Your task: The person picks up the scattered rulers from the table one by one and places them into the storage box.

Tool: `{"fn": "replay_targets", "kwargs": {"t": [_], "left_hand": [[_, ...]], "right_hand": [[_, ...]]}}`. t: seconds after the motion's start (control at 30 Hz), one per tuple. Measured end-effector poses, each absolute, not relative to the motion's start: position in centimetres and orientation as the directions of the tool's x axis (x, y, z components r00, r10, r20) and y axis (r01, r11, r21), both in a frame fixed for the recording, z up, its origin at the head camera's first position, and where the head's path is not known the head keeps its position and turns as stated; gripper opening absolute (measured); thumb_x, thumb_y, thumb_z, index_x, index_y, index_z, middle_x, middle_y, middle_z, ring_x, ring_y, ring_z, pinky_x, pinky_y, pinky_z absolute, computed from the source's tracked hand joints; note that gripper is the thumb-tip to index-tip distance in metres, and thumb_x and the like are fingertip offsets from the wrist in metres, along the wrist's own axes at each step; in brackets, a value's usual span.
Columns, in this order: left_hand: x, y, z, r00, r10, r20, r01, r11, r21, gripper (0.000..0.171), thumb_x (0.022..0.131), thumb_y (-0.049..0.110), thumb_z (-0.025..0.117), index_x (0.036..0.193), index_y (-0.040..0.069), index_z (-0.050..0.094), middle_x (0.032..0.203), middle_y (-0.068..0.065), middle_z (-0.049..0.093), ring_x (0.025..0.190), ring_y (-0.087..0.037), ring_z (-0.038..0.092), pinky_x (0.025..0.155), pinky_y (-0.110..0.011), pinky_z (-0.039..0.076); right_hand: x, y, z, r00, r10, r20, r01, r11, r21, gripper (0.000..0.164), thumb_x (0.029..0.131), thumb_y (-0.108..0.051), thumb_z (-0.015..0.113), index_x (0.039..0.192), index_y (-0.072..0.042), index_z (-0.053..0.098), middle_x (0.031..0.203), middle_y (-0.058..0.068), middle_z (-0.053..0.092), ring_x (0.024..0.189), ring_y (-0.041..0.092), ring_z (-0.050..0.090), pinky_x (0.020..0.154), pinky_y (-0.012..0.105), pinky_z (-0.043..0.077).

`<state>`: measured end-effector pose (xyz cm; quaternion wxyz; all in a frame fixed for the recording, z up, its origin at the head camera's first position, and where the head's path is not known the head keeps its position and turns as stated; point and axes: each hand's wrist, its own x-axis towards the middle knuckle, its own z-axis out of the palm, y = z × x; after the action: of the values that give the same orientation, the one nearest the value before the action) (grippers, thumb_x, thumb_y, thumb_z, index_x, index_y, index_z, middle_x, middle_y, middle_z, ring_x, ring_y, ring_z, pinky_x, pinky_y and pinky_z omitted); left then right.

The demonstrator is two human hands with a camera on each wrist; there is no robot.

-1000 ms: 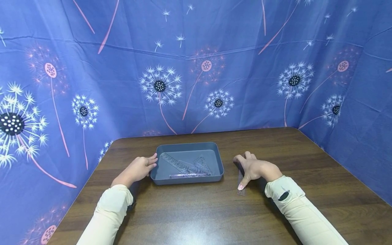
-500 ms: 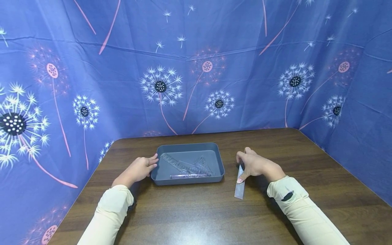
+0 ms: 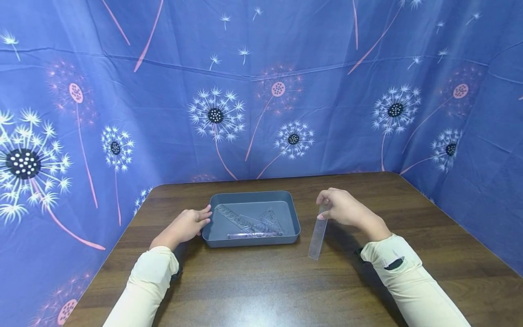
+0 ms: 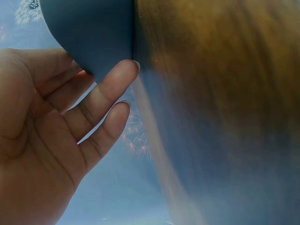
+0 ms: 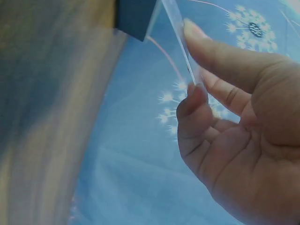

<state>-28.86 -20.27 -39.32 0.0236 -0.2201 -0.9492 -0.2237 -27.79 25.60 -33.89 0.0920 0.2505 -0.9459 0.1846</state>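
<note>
In the head view, my right hand (image 3: 345,209) pinches a clear plastic ruler (image 3: 317,238) near its upper end, between thumb and fingers. The ruler slants down toward the tabletop right of the tray. Its thin edge shows between the thumb and fingertips of the right hand (image 5: 234,108) in the right wrist view. My left hand (image 3: 184,227) touches the left end of a grey rectangular tray (image 3: 251,243), its fingers nearly straight. In the left wrist view, fingertips of the left hand (image 4: 51,126) lie against the tray's outer wall (image 4: 98,33).
Inside the tray lie a clear stencil ruler (image 3: 234,217), a clear set square (image 3: 271,220) and a purplish clear strip (image 3: 251,235), partly overlapping. The tray stands on a brown wooden table (image 3: 253,281). A blue dandelion-print cloth (image 3: 253,113) hangs behind and at both sides.
My right hand has raised the ruler from lying on the table to a steep slant, moving slightly away from me. My left hand and the tray have stayed in place.
</note>
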Motion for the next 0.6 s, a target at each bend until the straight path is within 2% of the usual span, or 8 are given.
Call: {"fn": "replay_targets", "kwargs": {"t": [0.17,0.4,0.6], "left_hand": [[-28.8,-20.2,-39.1,-0.906,0.402,0.132,0.419,0.808,0.415,0.037,0.102,0.014,0.057,0.134,-0.005,0.057,0.148,-0.019,0.045,0.054,-0.011,0.062,0.064,-0.027,0.05],[-28.6,-20.1,-39.2,-0.908,0.399,0.127,0.413,0.809,0.418,0.037,0.102,0.013,0.057,0.134,-0.005,0.057,0.148,-0.019,0.045,0.053,-0.009,0.062,0.064,-0.027,0.05],[-28.5,-20.0,-39.1,-0.913,0.388,0.123,0.402,0.815,0.417,0.038,0.102,0.015,0.058,0.134,-0.004,0.057,0.148,-0.018,0.046,0.054,-0.01,0.063,0.066,-0.029,0.051]], "right_hand": [[-27.0,25.5,-32.5,-0.851,-0.429,0.304,-0.517,0.787,-0.337,0.02,0.08,-0.005,0.08,0.096,-0.008,0.07,0.082,-0.002,0.069,0.075,0.014,0.063,0.067,0.037,0.05],[-24.7,24.7,-30.1,-0.83,-0.369,0.418,-0.516,0.793,-0.323,0.01,0.087,-0.007,0.075,0.095,-0.009,0.071,0.078,-0.005,0.072,0.073,0.012,0.065,0.067,0.036,0.05],[-23.2,23.6,-28.8,-0.743,-0.286,0.605,-0.549,0.777,-0.306,0.007,0.086,-0.008,0.077,0.089,-0.012,0.072,0.077,-0.004,0.073,0.069,0.011,0.067,0.062,0.033,0.051]]}}
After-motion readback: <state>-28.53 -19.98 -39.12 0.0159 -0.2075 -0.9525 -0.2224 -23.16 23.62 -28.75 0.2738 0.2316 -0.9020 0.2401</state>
